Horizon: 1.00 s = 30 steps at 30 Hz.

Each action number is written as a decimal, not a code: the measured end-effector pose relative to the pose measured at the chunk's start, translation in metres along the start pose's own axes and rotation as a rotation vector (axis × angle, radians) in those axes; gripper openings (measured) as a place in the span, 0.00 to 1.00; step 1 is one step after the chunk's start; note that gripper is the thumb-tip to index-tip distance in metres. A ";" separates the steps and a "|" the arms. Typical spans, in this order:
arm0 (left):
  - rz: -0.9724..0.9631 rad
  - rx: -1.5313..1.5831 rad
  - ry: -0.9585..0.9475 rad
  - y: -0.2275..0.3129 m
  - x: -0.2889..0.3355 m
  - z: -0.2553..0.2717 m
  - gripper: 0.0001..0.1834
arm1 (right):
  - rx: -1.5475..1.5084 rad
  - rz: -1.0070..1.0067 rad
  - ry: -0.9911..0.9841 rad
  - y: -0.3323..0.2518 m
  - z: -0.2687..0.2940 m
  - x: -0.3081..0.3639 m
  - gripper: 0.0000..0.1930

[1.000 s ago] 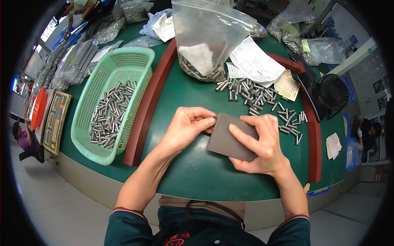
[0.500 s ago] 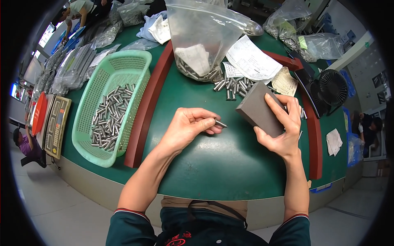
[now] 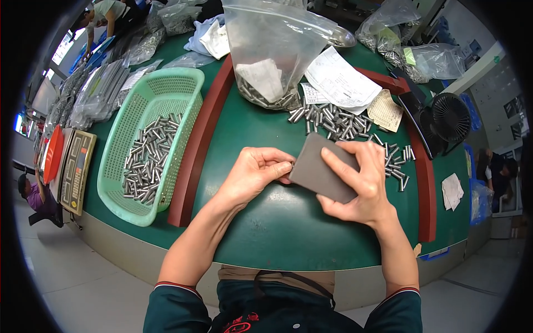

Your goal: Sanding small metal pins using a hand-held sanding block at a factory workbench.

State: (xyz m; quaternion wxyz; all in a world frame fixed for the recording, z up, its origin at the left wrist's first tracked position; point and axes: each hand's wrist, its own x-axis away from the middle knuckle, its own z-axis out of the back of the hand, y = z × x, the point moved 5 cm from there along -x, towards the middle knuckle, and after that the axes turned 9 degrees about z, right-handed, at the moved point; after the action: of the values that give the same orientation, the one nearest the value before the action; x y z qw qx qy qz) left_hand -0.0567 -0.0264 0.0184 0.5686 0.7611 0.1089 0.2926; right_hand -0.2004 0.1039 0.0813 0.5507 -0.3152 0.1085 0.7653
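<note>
Over the middle of the green table, my left hand point(image 3: 258, 172) pinches a small metal pin between thumb and fingers; in the head view the block and my fingertips now hide nearly all of it. My right hand point(image 3: 361, 180) grips a flat grey-brown block point(image 3: 316, 169), perhaps an abrasive one, from its right side. The block's left edge meets my left fingertips at the pin. Beyond the block, loose metal pins point(image 3: 338, 122) lie in a pile that trails off to the right. A pale green basket point(image 3: 191, 119) at the left holds many similar pins.
Dark red rails point(image 3: 202, 144) border the work area left, right and behind. A clear plastic bag point(image 3: 272, 44) of pins, papers point(image 3: 341, 80) and a black fan point(image 3: 451, 118) stand farther back. A scale point(image 3: 78, 172) sits far left. Other people are in the background.
My right hand has brought the block leftward against the pin in my left hand, uncovering more loose pins at the right. My left hand has barely moved.
</note>
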 end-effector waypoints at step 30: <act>-0.030 0.058 -0.087 0.002 -0.004 -0.002 0.15 | 0.096 -0.338 0.231 0.042 0.023 0.019 0.33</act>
State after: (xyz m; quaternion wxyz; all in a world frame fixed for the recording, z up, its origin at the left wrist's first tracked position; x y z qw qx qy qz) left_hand -0.0608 -0.0275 0.0194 0.5547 0.7876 0.1040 0.2471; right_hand -0.2509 0.1145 0.0801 0.6694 -0.3879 0.1529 0.6148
